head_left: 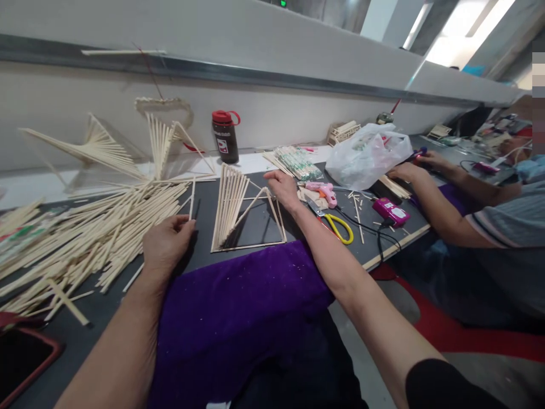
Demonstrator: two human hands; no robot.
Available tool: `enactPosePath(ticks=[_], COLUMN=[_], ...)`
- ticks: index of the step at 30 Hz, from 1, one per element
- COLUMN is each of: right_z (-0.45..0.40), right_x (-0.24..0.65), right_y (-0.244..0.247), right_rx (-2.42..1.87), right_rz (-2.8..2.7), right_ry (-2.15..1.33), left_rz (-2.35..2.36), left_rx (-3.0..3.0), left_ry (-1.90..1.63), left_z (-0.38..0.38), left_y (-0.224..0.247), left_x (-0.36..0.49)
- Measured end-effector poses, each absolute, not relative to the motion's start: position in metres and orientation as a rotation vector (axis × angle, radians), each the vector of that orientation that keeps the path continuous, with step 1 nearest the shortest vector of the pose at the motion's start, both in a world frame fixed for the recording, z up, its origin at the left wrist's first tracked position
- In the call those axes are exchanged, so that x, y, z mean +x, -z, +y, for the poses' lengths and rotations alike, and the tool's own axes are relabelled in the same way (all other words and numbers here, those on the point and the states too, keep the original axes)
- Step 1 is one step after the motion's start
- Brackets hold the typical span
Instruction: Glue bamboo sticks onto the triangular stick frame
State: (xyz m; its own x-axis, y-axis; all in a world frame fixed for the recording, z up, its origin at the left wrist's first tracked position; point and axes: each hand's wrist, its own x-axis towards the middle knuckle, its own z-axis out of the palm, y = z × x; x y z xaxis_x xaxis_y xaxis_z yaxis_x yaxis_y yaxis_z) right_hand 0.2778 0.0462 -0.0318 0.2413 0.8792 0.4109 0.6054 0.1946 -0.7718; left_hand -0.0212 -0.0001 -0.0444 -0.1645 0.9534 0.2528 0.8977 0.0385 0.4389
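My left hand (168,241) is closed, pinching a thin wooden stick (192,199) that points upward. In front of me stands a small stick frame (230,207), with a fan of slanted sticks on its left and a peaked corner on its right. At that peak is my right hand (283,187), its fingers bent around the top of the corner; the exact contact is partly hidden. A pink glue gun (323,192) lies just right of that hand. Beside my left hand spreads a large pile of loose sticks (110,227).
Two finished-looking stick models (159,145) lean near the wall, left of a dark bottle (225,139) with a red lid. Yellow-handled scissors (338,227), a purple box (390,212) with a cable and a plastic bag (368,156) lie rightward. A co-worker's arms (443,199) reach in there. A phone (25,363) lies front left.
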Motion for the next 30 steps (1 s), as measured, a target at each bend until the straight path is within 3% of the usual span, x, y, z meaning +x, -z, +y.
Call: enactPosePath(ticks=[13,23,30], right_z=[0.048,0.042,-0.010], right_x=[0.274,0.275,0.343], right_y=[0.040,0.016,-0.006], right_rx=[-1.528,-1.529,-1.575], right_rz=[-1.432,-1.364,-1.464], right_ry=[-0.425,-0.447,-0.221], left_rz=[2.202,2.166,2.117], left_rx=[1.871,1.872,1.832], left_ry=[-0.691,-0.671,-0.744], left_z=[-0.001,-0.002,-0.004], left_y=[0.041,0.040,0.039], left_x=[-0.020,-0.021,-0.020])
